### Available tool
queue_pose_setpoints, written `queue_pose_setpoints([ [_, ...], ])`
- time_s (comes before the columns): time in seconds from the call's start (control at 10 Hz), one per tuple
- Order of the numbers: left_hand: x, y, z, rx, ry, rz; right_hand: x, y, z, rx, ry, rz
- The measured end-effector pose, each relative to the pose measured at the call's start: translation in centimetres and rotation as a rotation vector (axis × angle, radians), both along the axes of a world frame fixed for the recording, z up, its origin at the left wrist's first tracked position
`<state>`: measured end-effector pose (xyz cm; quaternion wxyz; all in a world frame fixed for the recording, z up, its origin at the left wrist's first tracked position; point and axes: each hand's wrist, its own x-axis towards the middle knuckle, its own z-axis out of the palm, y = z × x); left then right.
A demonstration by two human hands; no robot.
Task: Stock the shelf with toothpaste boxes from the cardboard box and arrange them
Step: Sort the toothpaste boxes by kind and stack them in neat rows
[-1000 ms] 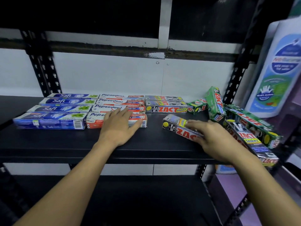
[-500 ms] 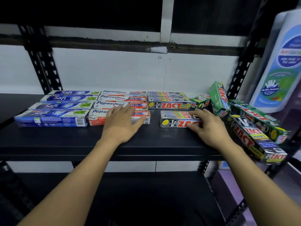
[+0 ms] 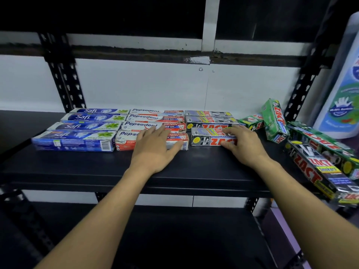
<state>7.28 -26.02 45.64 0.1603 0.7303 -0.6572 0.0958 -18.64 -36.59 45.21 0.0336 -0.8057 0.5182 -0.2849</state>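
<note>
Forearms enter from the bottom edge, both reaching onto the black shelf (image 3: 97, 167).

Left hand (image 3: 155, 150) lies flat across the top of the front Pepsodent box (image 3: 126, 141). Its fingers are straight and close together, and the thumb is spread against the box's front face near the right end.

Right hand (image 3: 243, 145) holds the right end of the front silver Zact box (image 3: 206, 139), fingers curled over the top and thumb pressed on the front face. This box lies flat, its long side parallel to the shelf edge. It sits just beside the front Pepsodent box, with a narrow gap between them.

Further left, the front Safi box (image 3: 73, 142) meets the Pepsodent box end to end.

Behind each front box runs a column of the same brand, packed tight front to back:
- Safi boxes (image 3: 91, 118)
- Pepsodent boxes (image 3: 153, 118)
- silver Zact boxes (image 3: 208, 118)

At the right end of the shelf, a loose heap of Zact boxes (image 3: 318, 162), silver and green, lies at mixed angles. Some overhang the front edge. Behind the heap a green Zact box (image 3: 274, 121) stands tilted. A second green box (image 3: 250, 122) lies beside it, near the silver column.

At the back are a white wall panel (image 3: 145, 86) and perforated black uprights (image 3: 64, 74). A blue-and-white printed item (image 3: 342, 105) stands at the far right, too blurred to tell what it is.
</note>
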Motion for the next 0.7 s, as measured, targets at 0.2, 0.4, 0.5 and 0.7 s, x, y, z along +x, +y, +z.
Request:
queue_pose_setpoints([
  [0.2,0.1,-0.2,-0.1,-0.008,0.005,0.0,0.8,-0.6,0.0,-0.019,-0.007,0.019],
  [0.4,0.1,-0.2,-0.1,-0.015,0.013,-0.009,0.8,-1.1,0.8,-0.02,0.037,0.058],
  [0.5,0.0,-0.2,-0.1,-0.016,0.013,-0.016,0.3,-1.1,0.2,-0.025,0.016,0.073],
  [0.7,-0.4,-0.1,-0.2,-0.222,-0.037,-0.164,-0.7,-0.7,-0.5,-0.042,-0.21,-0.098],
])
